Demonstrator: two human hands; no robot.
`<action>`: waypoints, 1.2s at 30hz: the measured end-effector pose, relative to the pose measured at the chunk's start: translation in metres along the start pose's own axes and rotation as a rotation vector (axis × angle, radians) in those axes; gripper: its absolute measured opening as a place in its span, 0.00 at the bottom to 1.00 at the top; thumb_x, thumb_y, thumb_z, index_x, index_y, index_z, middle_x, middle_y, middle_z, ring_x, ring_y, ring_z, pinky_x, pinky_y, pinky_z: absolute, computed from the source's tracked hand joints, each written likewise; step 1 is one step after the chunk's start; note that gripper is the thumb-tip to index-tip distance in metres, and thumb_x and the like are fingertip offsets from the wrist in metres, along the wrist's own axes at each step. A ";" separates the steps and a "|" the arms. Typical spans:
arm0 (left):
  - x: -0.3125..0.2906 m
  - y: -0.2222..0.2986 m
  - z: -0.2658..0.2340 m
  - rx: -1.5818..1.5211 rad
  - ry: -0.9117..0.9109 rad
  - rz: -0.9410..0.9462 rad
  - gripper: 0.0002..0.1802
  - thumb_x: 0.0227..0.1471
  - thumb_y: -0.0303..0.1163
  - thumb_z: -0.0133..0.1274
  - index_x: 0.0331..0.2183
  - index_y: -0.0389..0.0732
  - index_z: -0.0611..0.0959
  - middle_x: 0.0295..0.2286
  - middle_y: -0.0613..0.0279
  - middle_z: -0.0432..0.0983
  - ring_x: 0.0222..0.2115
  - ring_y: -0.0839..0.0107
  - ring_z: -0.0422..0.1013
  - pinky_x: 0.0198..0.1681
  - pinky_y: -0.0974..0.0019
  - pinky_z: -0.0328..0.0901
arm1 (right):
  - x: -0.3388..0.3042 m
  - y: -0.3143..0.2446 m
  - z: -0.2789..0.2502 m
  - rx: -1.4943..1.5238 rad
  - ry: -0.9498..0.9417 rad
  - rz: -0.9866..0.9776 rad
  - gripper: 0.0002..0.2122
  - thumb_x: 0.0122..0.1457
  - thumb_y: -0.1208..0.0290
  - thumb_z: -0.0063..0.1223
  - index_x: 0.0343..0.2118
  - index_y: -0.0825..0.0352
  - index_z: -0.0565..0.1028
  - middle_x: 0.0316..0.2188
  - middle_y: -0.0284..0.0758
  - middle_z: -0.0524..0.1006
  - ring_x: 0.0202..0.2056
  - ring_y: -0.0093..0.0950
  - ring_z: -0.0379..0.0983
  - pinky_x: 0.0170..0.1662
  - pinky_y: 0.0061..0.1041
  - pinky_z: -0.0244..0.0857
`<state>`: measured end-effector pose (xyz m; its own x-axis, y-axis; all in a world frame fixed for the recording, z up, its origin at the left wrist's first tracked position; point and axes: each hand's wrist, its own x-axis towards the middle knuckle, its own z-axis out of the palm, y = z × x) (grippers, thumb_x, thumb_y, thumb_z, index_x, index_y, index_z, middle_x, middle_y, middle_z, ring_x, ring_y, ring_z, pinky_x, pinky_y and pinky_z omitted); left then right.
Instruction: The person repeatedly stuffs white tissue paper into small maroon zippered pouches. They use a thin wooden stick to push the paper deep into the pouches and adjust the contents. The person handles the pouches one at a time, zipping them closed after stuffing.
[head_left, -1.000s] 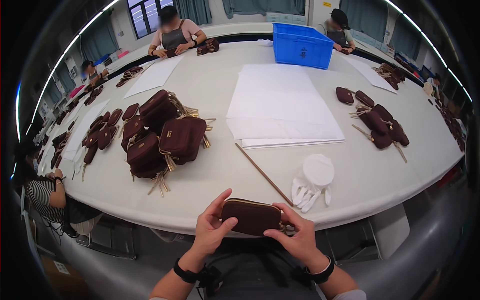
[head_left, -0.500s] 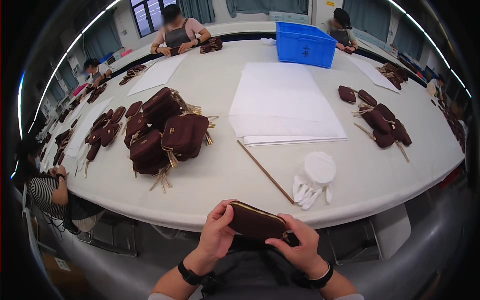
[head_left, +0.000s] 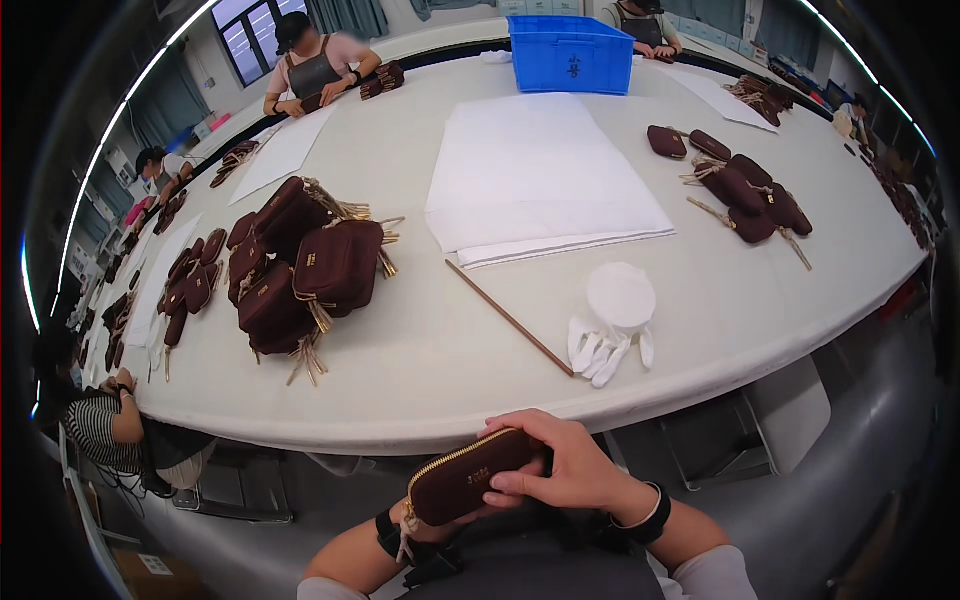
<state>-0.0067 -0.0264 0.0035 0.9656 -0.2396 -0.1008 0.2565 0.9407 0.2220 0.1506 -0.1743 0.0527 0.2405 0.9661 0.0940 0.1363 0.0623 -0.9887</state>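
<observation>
A dark brown zip pouch (head_left: 470, 478) with a gold zipper is tilted in front of me, its left end lower. Small gold lettering shows on its side, and a beige tassel hangs from the zip end. My right hand (head_left: 570, 468) is closed round its right end, thumb on the front and fingers over the top edge. Behind and under the pouch lies my left hand (head_left: 478, 513), supporting it; most of its fingers are hidden. A thin brown stick (head_left: 510, 318) and white gloves (head_left: 605, 350) beside a round white pad (head_left: 621, 296) lie beyond.
On the white table (head_left: 400, 400) a heap of brown bags (head_left: 300, 270) with tassels stands left. More pouches (head_left: 750, 195) lie right. White sheets (head_left: 545, 180) and a blue crate (head_left: 570, 60) are farther back. Several people work around the table; one (head_left: 105, 415) sits at left.
The pouch has turned to show its lettered side, and its left end has dropped. My right hand has moved over its top; my left has gone behind it. The view has shifted slightly.
</observation>
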 end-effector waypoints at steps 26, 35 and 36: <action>0.001 0.025 0.026 0.613 0.485 0.499 0.24 0.68 0.38 0.46 0.58 0.33 0.71 0.50 0.55 0.75 0.52 0.70 0.72 0.57 0.64 0.67 | -0.004 0.029 -0.009 0.388 0.333 0.083 0.19 0.70 0.66 0.48 0.57 0.76 0.70 0.50 0.36 0.77 0.52 0.21 0.71 0.57 0.22 0.62; 0.003 0.018 0.023 0.586 0.496 0.493 0.26 0.68 0.40 0.45 0.58 0.31 0.72 0.49 0.53 0.77 0.50 0.69 0.74 0.55 0.64 0.70 | -0.005 0.031 0.010 -0.203 0.381 -0.089 0.24 0.71 0.56 0.39 0.60 0.72 0.61 0.43 0.40 0.78 0.35 0.23 0.76 0.37 0.21 0.69; 0.002 0.018 0.023 0.592 0.492 0.488 0.26 0.68 0.40 0.45 0.58 0.31 0.71 0.50 0.53 0.77 0.50 0.69 0.74 0.55 0.64 0.70 | -0.008 0.026 0.009 -0.114 0.358 0.010 0.24 0.71 0.55 0.39 0.60 0.72 0.61 0.42 0.39 0.78 0.32 0.20 0.74 0.32 0.19 0.68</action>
<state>0.0007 -0.0155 0.0294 0.8804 0.4106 -0.2374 -0.0655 0.6010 0.7966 0.1440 -0.1781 0.0253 0.5600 0.8166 0.1396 0.2339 0.0057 -0.9722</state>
